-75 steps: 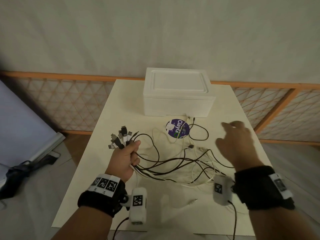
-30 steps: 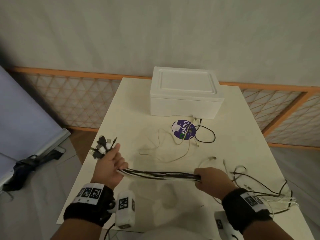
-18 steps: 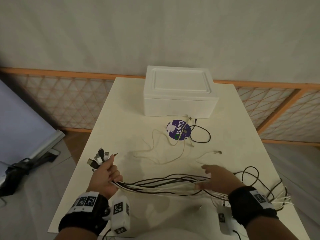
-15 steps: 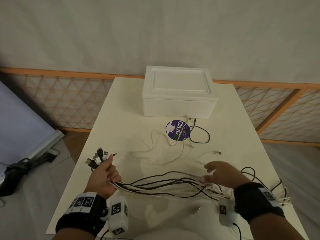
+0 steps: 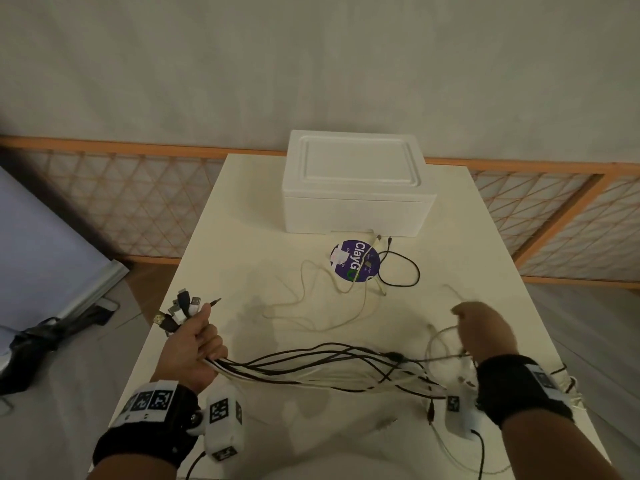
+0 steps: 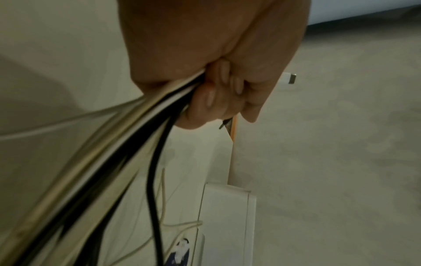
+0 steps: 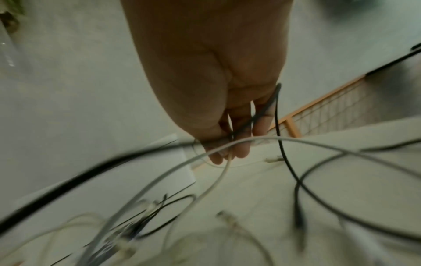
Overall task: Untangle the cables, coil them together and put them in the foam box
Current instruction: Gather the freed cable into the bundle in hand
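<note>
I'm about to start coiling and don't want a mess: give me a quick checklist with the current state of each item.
1. Left hand grips the black and white cable bundle near the plugs: ok.
2. Right hand has a firm hold on cables: cannot tell.
3. All cables gathered: not ok, thin white cable and black looped cable lie loose.
4. White foam box open: not ok, lid on.

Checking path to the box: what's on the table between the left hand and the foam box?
Head view: from left hand to foam box, only a loose pale cable on the table.
</note>
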The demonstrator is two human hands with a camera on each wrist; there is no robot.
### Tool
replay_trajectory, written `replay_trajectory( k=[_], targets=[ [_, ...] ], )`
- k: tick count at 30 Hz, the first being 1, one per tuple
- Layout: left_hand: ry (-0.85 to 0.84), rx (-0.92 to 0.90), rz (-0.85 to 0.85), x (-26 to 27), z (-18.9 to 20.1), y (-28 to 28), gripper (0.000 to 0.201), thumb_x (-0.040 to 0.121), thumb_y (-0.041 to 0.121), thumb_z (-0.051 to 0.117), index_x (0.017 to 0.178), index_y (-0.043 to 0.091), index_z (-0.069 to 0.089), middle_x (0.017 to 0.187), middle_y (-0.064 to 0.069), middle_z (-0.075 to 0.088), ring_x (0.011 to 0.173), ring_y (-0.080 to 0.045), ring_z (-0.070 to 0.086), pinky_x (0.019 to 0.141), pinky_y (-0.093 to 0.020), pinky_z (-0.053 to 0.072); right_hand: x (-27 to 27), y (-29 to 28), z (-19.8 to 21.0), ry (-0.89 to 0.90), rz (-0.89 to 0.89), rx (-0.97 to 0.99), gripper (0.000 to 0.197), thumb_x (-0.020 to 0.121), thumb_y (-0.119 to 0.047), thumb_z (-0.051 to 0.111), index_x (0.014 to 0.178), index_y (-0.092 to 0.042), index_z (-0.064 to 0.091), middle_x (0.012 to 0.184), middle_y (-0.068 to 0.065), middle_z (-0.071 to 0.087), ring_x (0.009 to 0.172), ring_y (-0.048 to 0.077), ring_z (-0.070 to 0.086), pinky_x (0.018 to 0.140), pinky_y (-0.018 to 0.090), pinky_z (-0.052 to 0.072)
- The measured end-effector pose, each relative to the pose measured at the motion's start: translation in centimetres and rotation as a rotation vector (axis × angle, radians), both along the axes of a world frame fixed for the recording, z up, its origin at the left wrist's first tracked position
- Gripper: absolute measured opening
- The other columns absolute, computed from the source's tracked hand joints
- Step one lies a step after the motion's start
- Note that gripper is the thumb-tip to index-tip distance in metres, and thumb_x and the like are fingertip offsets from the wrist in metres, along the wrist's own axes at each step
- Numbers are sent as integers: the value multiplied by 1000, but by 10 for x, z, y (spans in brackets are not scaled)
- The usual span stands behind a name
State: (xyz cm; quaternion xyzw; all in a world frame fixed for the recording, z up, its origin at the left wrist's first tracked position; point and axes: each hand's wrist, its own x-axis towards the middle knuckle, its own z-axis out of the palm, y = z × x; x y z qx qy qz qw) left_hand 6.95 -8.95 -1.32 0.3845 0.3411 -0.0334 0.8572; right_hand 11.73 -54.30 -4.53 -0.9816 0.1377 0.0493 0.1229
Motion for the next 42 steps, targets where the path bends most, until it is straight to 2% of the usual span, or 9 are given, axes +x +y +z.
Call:
replay_trajectory(
  k=[7,14,19,22,25,29,31,36,42],
  targets=[
    [44,51,92,-11,-15,21,56,99,30,47,46,22,30,37,8,22,27,-6,19,36,-15,16,-16,-51,17,-63,-132,17,27,89,-5,52,109,-13,68,116,12,66,106,32,60,91,40,47],
    [13,66,-2,-11,-6,10,56,98,28,47,43,23,35,40,9,22,29,-6,19,37,-16,16,-15,4,77,-434,69,521,15,85,-23,59,95,-29,69,90,0,70,86,22,66,85,44,53],
    [-55,56,-85,-10,17,-6,57,99,30,44,43,23,35,40,9,24,31,-5,18,37,-16,17,-15,42,141,-678,270,555,11,88,-21,60,94,-29,65,91,-4,68,87,7,64,81,31,53],
    [-103,22,-120,-9,27,-14,57,98,32,42,42,22,42,43,7,31,31,-4,17,37,-15,19,-16,64,159,-732,375,549,11,91,-14,60,97,-20,67,93,-4,68,88,15,65,81,30,52],
    [-156,-18,-144,-8,34,-22,41,89,34,49,51,18,56,53,3,50,28,-3,23,36,-14,23,-16,94,156,-710,459,480,18,89,-2,60,98,-13,71,95,-4,69,89,11,63,83,15,47],
    [-171,-22,-214,-9,43,-38,30,83,34,52,72,11,68,84,-9,73,28,-3,24,34,-13,27,-24,151,134,-692,721,371,34,77,0,50,95,-16,73,97,0,73,85,19,70,77,33,58],
    [-167,-24,-284,-10,47,-46,29,82,32,53,87,7,66,96,-13,73,28,-3,24,34,-14,28,-34,181,120,-632,962,262,36,70,-4,51,96,-20,71,100,-2,73,82,18,70,70,30,57],
    [-107,32,-429,-13,52,-58,28,89,20,53,108,3,65,84,-8,72,31,-4,25,35,-17,26,-49,218,90,-416,1201,201,42,57,4,73,91,-21,70,85,-3,70,64,22,65,51,28,54],
    [-124,-41,-340,-14,48,-48,25,97,17,45,111,4,62,73,0,65,31,-3,25,36,-16,27,-59,216,86,-78,1105,165,29,95,-19,47,121,-27,38,85,7,66,75,29,60,63,39,49]
  ],
)
